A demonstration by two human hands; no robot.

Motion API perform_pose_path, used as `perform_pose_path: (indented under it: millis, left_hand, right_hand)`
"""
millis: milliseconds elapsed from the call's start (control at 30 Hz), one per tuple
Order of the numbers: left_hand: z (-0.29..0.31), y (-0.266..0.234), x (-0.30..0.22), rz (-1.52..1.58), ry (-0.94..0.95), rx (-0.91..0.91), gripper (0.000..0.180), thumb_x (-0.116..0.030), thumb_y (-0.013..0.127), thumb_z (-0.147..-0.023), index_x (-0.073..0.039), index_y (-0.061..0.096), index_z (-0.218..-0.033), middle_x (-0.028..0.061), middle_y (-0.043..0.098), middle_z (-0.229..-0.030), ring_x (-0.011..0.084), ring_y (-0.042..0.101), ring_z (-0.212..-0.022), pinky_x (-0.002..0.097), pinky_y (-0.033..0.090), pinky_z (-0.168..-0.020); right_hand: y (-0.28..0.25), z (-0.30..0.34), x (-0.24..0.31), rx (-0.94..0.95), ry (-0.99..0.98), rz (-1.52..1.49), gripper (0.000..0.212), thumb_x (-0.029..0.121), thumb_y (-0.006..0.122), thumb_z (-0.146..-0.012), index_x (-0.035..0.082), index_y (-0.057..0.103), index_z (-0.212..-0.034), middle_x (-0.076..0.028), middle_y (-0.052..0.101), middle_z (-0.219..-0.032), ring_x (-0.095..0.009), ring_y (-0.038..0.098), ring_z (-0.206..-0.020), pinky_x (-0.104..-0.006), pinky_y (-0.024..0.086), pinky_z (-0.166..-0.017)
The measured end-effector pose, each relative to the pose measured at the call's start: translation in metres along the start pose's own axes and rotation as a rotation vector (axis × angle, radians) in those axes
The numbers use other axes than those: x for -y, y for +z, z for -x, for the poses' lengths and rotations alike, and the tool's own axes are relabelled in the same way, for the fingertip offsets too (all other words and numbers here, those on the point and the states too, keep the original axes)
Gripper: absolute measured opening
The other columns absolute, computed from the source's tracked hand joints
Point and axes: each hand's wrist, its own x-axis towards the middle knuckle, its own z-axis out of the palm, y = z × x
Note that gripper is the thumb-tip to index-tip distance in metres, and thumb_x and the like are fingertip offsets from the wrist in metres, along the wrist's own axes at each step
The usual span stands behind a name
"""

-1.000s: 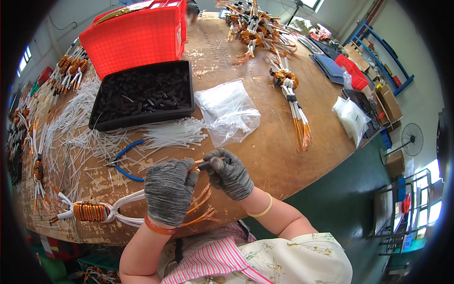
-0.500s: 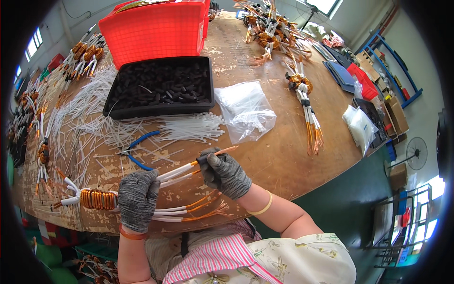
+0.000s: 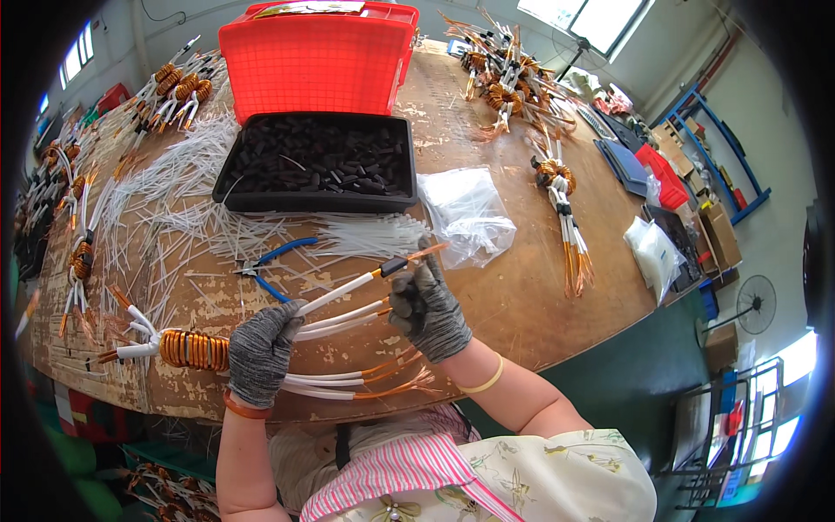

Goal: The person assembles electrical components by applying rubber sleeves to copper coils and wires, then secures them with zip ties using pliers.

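Note:
My left hand (image 3: 261,355), in a grey knit glove, is closed around white-sleeved leads beside a copper coil (image 3: 195,350) lying near the table's front edge. The upper lead (image 3: 339,294) slants up to the right. A short black sleeve (image 3: 393,266) sits near its end, with frayed bare copper beyond. My right hand (image 3: 430,313), gloved alike, is just below that sleeve. One finger stands raised by the bare copper; the others curl at the orange-copper ends of two lower leads (image 3: 341,324). More leads (image 3: 326,391) lie below, splayed and loose.
A black tray (image 3: 315,204) of small black sleeves stands before a red crate (image 3: 313,65). White cable ties (image 3: 378,235), a clear bag (image 3: 470,217) and blue-handled cutters (image 3: 283,252) lie nearby. Finished-looking coils (image 3: 557,178) are at right, with heaps of coils farther back.
My right hand has come off the black sleeve, which now shows on the upper lead. One right finger has lifted. My left hand keeps its grip, and the view has shifted slightly.

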Motion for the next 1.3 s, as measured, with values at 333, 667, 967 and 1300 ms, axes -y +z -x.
perform_pose_path:
  millis: [333,667,967,1300]
  left_hand:
    - [0.002,0.000,0.000,0.087,0.007,-0.044,0.016,-0.007,0.064,-0.082,0.001,0.065,-0.096,0.0138,0.066,-0.084,0.0228,0.065,-0.074,0.0312,0.051,-0.067]
    - [0.007,0.002,0.009,0.285,-0.096,-0.097,0.016,-0.002,0.062,-0.082,0.001,0.065,-0.097,0.0126,0.067,-0.085,0.0198,0.065,-0.078,0.0308,0.052,-0.069]
    - [0.004,0.003,0.006,0.167,-0.015,-0.095,0.017,-0.007,0.065,-0.080,-0.001,0.066,-0.096,0.0133,0.066,-0.082,0.0237,0.064,-0.073,0.0319,0.051,-0.067]
    - [0.001,-0.001,0.004,0.043,0.026,-0.049,0.019,-0.007,0.064,-0.080,-0.003,0.065,-0.099,0.0132,0.065,-0.082,0.0250,0.064,-0.073,0.0330,0.051,-0.067]
  right_hand:
    - [0.002,-0.009,-0.003,0.236,0.123,-0.127,0.037,0.032,0.052,-0.091,0.021,0.046,-0.125,0.001,0.055,-0.083,-0.009,0.043,-0.060,-0.0216,0.036,-0.046]
    - [0.023,0.014,0.000,0.286,0.236,0.227,0.039,0.025,0.060,-0.087,0.013,0.050,-0.123,-0.001,0.056,-0.081,-0.008,0.050,-0.059,-0.0204,0.041,-0.048]
    - [0.033,-0.004,0.012,0.122,-0.132,0.230,0.031,0.024,0.058,-0.089,0.004,0.053,-0.112,-0.003,0.059,-0.078,-0.007,0.051,-0.051,-0.0191,0.042,-0.042]
    - [0.037,-0.022,-0.015,0.237,-0.025,0.514,0.027,0.019,0.065,-0.083,0.003,0.060,-0.104,-0.003,0.060,-0.078,-0.007,0.051,-0.052,-0.0188,0.040,-0.041]
